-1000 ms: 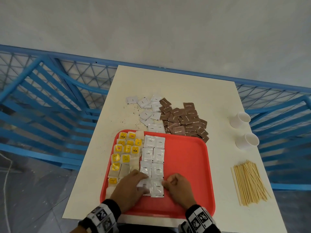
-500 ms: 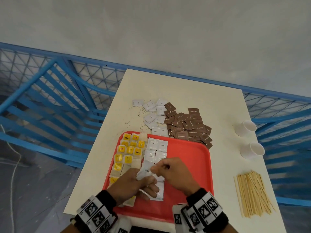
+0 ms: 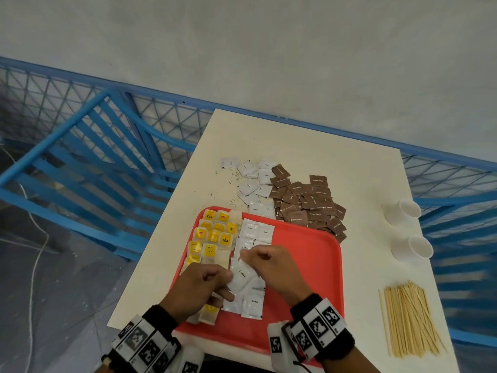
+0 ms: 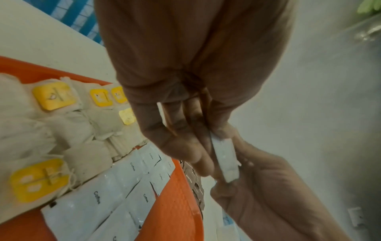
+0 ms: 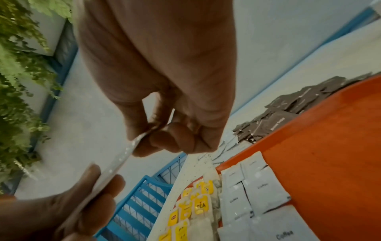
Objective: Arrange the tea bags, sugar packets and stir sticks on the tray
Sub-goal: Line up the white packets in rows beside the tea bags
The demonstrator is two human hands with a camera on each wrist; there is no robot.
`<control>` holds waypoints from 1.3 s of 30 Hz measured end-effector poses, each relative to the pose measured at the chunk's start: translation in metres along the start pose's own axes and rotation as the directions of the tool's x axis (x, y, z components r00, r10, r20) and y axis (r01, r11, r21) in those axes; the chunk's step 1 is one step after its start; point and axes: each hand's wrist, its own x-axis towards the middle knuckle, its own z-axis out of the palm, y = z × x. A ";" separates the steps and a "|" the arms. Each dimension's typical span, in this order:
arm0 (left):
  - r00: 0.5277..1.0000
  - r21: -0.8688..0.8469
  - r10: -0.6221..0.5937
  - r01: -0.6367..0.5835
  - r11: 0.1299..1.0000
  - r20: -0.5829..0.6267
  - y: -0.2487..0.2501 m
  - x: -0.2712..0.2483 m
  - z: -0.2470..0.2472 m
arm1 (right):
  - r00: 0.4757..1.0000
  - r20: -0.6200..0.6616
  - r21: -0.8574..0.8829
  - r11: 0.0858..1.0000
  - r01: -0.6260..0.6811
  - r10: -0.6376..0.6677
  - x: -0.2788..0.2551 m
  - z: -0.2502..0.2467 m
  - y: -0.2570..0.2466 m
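Observation:
A red tray [image 3: 309, 267] lies at the table's near edge. Tea bags [image 3: 212, 238] with yellow tags fill its left side. Beside them runs a double column of white packets [image 3: 256, 232] marked Coffee. Above that column both hands hold one white packet [image 3: 240, 275]. My left hand [image 3: 228, 285] pinches its lower left edge and my right hand [image 3: 246, 258] pinches its top. The packet [image 4: 224, 156] appears edge-on in the left wrist view, and so does the packet [image 5: 115, 168] in the right wrist view. Stir sticks [image 3: 411, 319] lie in a pile on the table to the right.
Loose white packets [image 3: 252, 181] and a heap of brown sugar packets [image 3: 309, 203] lie beyond the tray's far edge. Two white cups [image 3: 403, 215] stand at the table's right edge. Blue railings [image 3: 80, 162] surround the table.
A second ago both hands lay low on the packets at the tray's near end. They have since lifted one white packet and now hold it between them above the column.

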 end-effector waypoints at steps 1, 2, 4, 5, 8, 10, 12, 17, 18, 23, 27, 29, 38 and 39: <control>1.000 -0.020 -0.009 0.009 1.000 -0.027 -0.002 0.000 -0.002 | 1.000 -0.016 0.006 1.000 -0.009 0.009 0.000 -0.001 0.002; 0.998 -0.042 -0.018 0.016 0.999 -0.054 -0.004 -0.001 -0.003 | 1.000 -0.011 0.002 1.000 -0.019 0.019 -0.001 -0.002 0.003; 0.996 -0.057 -0.035 0.031 0.998 -0.083 -0.010 -0.001 -0.005 | 0.998 0.050 -0.035 0.999 -0.029 0.031 -0.004 -0.002 0.006; 0.996 -0.039 -0.042 0.039 0.998 -0.076 -0.013 -0.001 -0.005 | 0.997 0.069 -0.063 0.998 -0.029 0.034 -0.005 -0.001 0.008; 0.998 0.095 -0.068 0.067 0.993 0.002 -0.026 -0.005 -0.009 | 0.997 0.052 -0.175 0.983 -0.052 0.062 -0.002 0.002 0.023; 0.998 0.241 -0.059 0.052 0.969 0.022 -0.037 -0.009 -0.018 | 0.991 0.068 -0.289 0.953 -0.090 0.114 -0.001 0.005 0.039; 0.998 0.364 -0.036 0.049 0.930 -0.042 -0.051 -0.011 -0.029 | 0.981 0.109 -0.393 0.914 -0.103 0.158 -0.003 0.011 0.056; 0.984 0.448 0.048 0.034 0.893 -0.170 -0.067 -0.014 -0.041 | 0.957 0.164 -0.478 0.868 -0.135 0.239 -0.007 0.037 0.085; 0.983 0.456 0.057 0.029 0.890 -0.174 -0.067 -0.014 -0.041 | 0.953 0.163 -0.480 0.865 -0.148 0.254 -0.006 0.041 0.088; 0.989 0.478 0.057 0.016 0.878 -0.138 -0.070 -0.008 -0.040 | 0.950 0.117 -0.477 0.855 -0.201 0.289 -0.004 0.051 0.096; 0.991 0.516 0.080 -0.012 0.857 -0.109 -0.074 -0.003 -0.035 | 0.956 0.057 -0.525 0.823 -0.218 0.289 -0.004 0.058 0.097; 0.992 0.541 0.083 -0.020 0.841 -0.092 -0.075 -0.001 -0.033 | 0.953 0.016 -0.544 0.802 -0.246 0.303 -0.004 0.060 0.095; 0.997 0.683 0.033 -0.072 0.727 0.070 -0.076 0.011 -0.017 | 0.927 0.150 -0.717 0.683 -0.137 0.343 -0.031 0.046 0.094; 0.995 0.701 0.022 -0.083 0.708 0.095 -0.076 0.013 -0.016 | 0.922 0.177 -0.705 0.698 -0.126 0.345 -0.033 0.045 0.095</control>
